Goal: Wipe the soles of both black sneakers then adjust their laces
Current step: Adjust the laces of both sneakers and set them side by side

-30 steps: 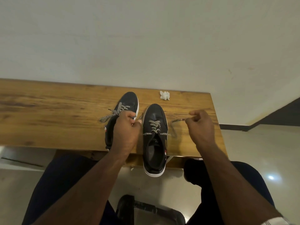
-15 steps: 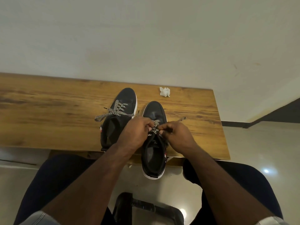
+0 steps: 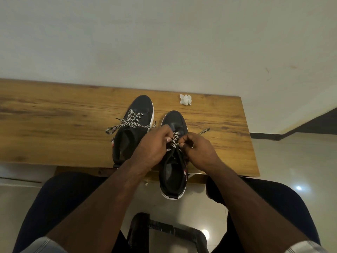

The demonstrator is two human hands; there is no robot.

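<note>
Two black sneakers with white soles stand upright, toes away from me, on a wooden table (image 3: 54, 125). The left sneaker (image 3: 135, 114) has its black-and-white zigzag laces lying loose across the tongue and onto the table. The right sneaker (image 3: 174, 178) overhangs the table's near edge with its heel. My left hand (image 3: 155, 145) and my right hand (image 3: 197, 146) meet over the right sneaker's tongue, and each pinches its patterned laces (image 3: 174, 140). One lace end (image 3: 204, 132) trails on the table to the right.
A crumpled white tissue (image 3: 185, 99) lies near the table's far edge, behind the right sneaker. A pale wall rises behind the table. My knees in dark trousers flank a black stool (image 3: 164, 232) on the glossy tiled floor below.
My right hand has come in from the right with the lace, and my left hand has shifted off the left sneaker; both now meet over the right sneaker's laces.
</note>
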